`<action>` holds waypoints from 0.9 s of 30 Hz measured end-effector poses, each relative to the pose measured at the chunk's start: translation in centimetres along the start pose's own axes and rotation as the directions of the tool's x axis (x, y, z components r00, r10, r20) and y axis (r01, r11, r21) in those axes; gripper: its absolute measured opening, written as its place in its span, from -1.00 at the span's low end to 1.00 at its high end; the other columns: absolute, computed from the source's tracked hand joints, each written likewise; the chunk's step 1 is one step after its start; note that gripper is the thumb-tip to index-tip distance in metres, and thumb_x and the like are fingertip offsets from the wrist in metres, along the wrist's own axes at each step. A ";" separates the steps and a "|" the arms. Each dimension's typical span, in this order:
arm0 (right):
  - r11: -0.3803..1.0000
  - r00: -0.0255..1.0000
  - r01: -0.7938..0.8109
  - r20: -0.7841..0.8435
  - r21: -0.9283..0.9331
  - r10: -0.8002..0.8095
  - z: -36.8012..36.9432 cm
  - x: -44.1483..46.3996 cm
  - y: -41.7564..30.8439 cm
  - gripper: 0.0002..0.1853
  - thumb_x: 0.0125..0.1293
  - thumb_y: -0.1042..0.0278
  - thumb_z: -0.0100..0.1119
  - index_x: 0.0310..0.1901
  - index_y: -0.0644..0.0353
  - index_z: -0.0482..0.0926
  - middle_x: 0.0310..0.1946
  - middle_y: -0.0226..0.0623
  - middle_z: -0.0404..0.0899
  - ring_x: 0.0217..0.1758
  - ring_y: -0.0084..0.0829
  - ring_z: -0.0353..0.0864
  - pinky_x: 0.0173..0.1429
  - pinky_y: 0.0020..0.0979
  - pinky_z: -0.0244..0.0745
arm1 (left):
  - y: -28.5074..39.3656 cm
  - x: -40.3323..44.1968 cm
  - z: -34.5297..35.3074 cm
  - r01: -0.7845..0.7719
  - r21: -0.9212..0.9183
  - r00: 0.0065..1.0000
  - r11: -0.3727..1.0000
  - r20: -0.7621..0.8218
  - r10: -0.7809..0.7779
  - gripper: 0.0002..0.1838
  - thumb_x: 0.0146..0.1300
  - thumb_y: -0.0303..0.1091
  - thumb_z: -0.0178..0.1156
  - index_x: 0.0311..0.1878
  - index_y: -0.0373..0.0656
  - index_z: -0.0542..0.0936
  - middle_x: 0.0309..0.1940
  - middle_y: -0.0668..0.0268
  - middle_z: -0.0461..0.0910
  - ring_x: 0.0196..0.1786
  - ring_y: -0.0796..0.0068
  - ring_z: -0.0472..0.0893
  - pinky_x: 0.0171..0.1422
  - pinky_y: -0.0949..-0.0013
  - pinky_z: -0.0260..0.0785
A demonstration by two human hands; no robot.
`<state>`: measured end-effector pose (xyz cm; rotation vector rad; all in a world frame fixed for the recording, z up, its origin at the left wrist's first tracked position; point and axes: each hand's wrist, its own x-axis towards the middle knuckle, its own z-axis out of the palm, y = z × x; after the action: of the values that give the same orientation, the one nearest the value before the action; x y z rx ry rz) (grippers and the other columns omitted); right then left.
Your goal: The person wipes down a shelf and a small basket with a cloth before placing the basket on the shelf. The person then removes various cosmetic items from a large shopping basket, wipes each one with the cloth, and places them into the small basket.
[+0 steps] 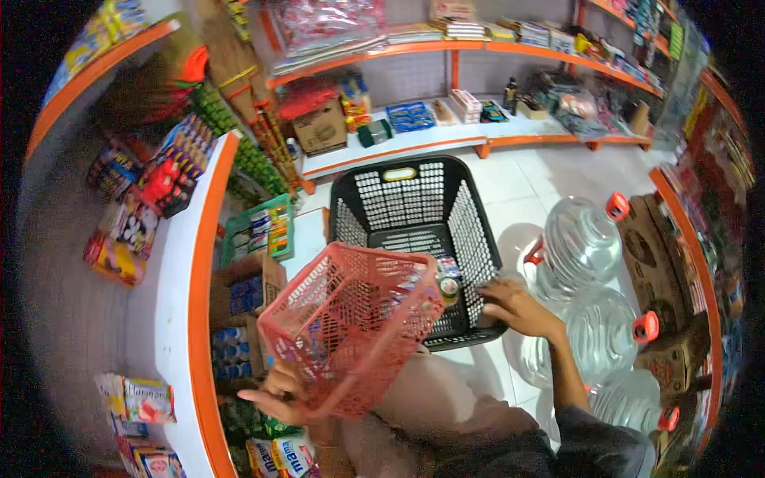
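My left hand (280,392) is closed on the near left edge of a red plastic basket (296,307) with lattice sides. The basket is tilted over the left part of a large black plastic crate (474,207), covering some of it. Inside the crate, beside the red basket, lie a few small items, among them a round-topped container (449,288). By the crate's right wall is my right hand (518,307), fingers stretched and apart, holding nothing. Whether its fingertips touch the crate is unclear.
Large clear water bottles (584,247) with red caps stand on the right. Orange-edged shelves (215,319) with packaged goods run along the left, and more shelves (382,151) stand at the back. A green basket (279,209) of small packets sits left of the crate.
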<state>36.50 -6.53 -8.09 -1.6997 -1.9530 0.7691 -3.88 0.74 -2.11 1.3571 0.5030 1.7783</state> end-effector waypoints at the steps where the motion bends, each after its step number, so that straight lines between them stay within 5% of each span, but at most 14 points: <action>1: 0.984 0.999 -0.026 -0.038 0.174 0.033 -0.8 -0.1 -2.1 -0.31 0.55 -0.22 -0.13 0.41 0.23 0.37 0.42 -0.04 0.40 0.50 0.00 0.32 0.60 -0.09 0.08 | -0.8 -1.1 0.9 -0.049 0.044 0.979 0.998 -0.198 0.056 -0.19 0.62 0.22 -0.52 -0.77 0.00 0.21 -0.79 0.47 0.10 -0.70 0.51 0.11 -0.54 0.42 0.06; 3: 0.807 0.996 -0.023 -0.056 0.590 0.069 -0.4 0.6 -3.8 -0.16 0.48 -0.33 -0.05 0.56 0.13 0.14 0.45 -0.06 0.32 0.49 -0.09 0.34 0.55 -0.09 0.20 | -1.0 -1.9 2.8 -0.125 0.204 0.951 0.971 -0.253 0.175 -0.13 0.58 0.29 -0.55 -0.81 0.03 0.28 -0.82 0.48 0.18 -0.72 0.50 0.17 -0.50 0.42 0.16; 6: 0.273 0.998 -0.039 0.050 0.961 -0.033 0.3 0.7 -7.5 0.03 0.36 -0.51 -0.06 0.62 0.05 -0.08 0.55 -0.17 0.15 0.49 -0.06 0.33 0.46 0.00 0.34 | 0.9 -1.6 3.6 -0.312 0.440 0.949 0.842 0.100 0.299 -0.16 0.56 0.28 -0.43 -0.73 -0.02 0.46 -0.76 0.47 0.32 -0.66 0.46 0.31 -0.46 0.33 0.21; 7: 0.201 0.994 -0.066 0.081 0.977 -0.067 1.0 0.7 -8.3 0.15 0.25 -0.60 -0.04 0.63 0.00 -0.21 0.57 -0.21 0.05 0.48 -0.07 0.34 0.36 0.06 0.43 | 1.5 -1.5 3.7 -0.397 0.491 0.914 0.775 0.284 0.289 -0.19 0.57 0.26 -0.36 -0.68 -0.04 0.53 -0.72 0.47 0.37 -0.62 0.44 0.37 -0.46 0.28 0.21; 10: 0.201 0.998 0.016 -0.004 0.980 -0.059 3.7 0.5 -9.9 0.14 0.28 -0.52 0.06 0.63 0.00 -0.23 0.57 -0.20 0.04 0.50 -0.09 0.31 0.37 0.03 0.44 | 0.5 -3.8 2.1 -0.516 0.442 0.816 0.733 0.515 0.263 -0.55 0.32 0.06 0.03 -0.48 -0.08 0.62 -0.48 0.38 0.53 -0.41 0.33 0.55 -0.28 0.23 0.40; 12: 0.182 0.997 0.062 -0.067 0.981 0.025 5.1 0.6 -10.3 0.02 0.40 -0.04 0.29 0.63 0.03 -0.21 0.57 -0.21 0.05 0.51 -0.20 0.27 0.42 -0.04 0.41 | 0.2 -4.6 1.4 -0.587 0.418 0.729 0.693 0.646 0.227 -0.73 0.16 -0.07 0.23 -0.39 -0.09 0.67 -0.34 0.33 0.61 -0.28 0.27 0.65 -0.17 0.20 0.51; 14: 0.214 0.976 0.063 -0.105 0.975 0.189 5.7 2.0 -11.8 -0.07 0.37 0.31 0.28 0.62 0.09 -0.11 0.53 -0.20 0.13 0.48 -0.20 0.31 0.41 -0.10 0.42 | 1.3 -4.1 1.9 -0.658 0.417 0.652 0.627 0.731 0.198 -0.81 0.04 -0.18 0.30 -0.36 -0.07 0.69 -0.25 0.31 0.66 -0.18 0.22 0.69 -0.07 0.17 0.56; 16: 0.084 0.953 0.130 -0.147 0.988 0.265 5.3 2.4 -13.9 -0.10 0.31 0.42 0.22 0.61 0.11 -0.05 0.50 -0.18 0.19 0.45 -0.17 0.36 0.41 -0.12 0.43 | 3.2 -3.1 3.3 -0.742 0.458 0.610 0.489 0.765 0.207 -0.83 0.01 -0.21 0.30 -0.37 -0.06 0.70 -0.17 0.28 0.68 -0.10 0.19 0.71 0.01 0.14 0.57; 19: 0.105 0.918 0.260 -0.279 0.960 0.281 5.4 3.7 -14.9 -0.17 0.36 0.27 0.17 0.60 0.08 0.01 0.46 -0.14 0.25 0.36 -0.14 0.46 0.32 -0.08 0.52 | 4.1 -1.5 3.2 -0.710 0.570 0.693 0.413 0.668 0.271 -0.75 0.09 -0.13 0.34 -0.33 -0.11 0.71 0.01 0.07 0.64 0.07 0.08 0.68 0.11 0.08 0.55; 22: 0.154 0.907 0.343 -0.369 0.927 0.201 3.6 6.2 -17.9 -0.17 0.40 0.07 0.18 0.59 0.06 0.03 0.46 -0.14 0.26 0.35 -0.11 0.45 0.33 -0.01 0.49 | 2.8 -2.2 2.4 -0.441 0.775 0.864 0.452 0.231 0.446 -0.52 0.22 0.08 0.33 -0.10 -0.20 0.66 0.22 -0.22 0.47 0.23 -0.11 0.57 0.24 -0.04 0.47; 24: 0.173 0.905 0.377 -0.401 0.910 0.138 2.4 8.1 -20.0 -0.16 0.41 0.04 0.17 0.60 0.06 0.01 0.47 -0.13 0.25 0.35 -0.08 0.44 0.33 -0.02 0.49 | 0.8 -2.0 2.2 -0.323 0.812 0.821 0.486 -0.016 0.571 -0.35 0.26 0.20 0.30 0.10 -0.24 0.57 0.32 -0.38 0.31 0.33 -0.25 0.46 0.34 -0.13 0.37; 27: 0.224 0.910 0.400 -0.414 0.889 0.017 2.0 12.5 -22.6 -0.23 0.41 0.07 0.20 0.54 0.08 0.11 0.34 -0.20 0.37 0.26 -0.22 0.52 0.27 -0.14 0.55 | 1.0 -1.2 2.3 -0.321 0.795 0.828 0.515 -0.028 0.560 -0.15 0.25 0.21 0.33 0.39 -0.21 0.33 0.43 -0.47 0.11 0.46 -0.41 0.24 0.49 -0.24 0.11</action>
<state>16.51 3.50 4.92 -0.6572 -0.9117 1.1376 -2.05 -1.12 -1.35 1.9486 1.2903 2.3403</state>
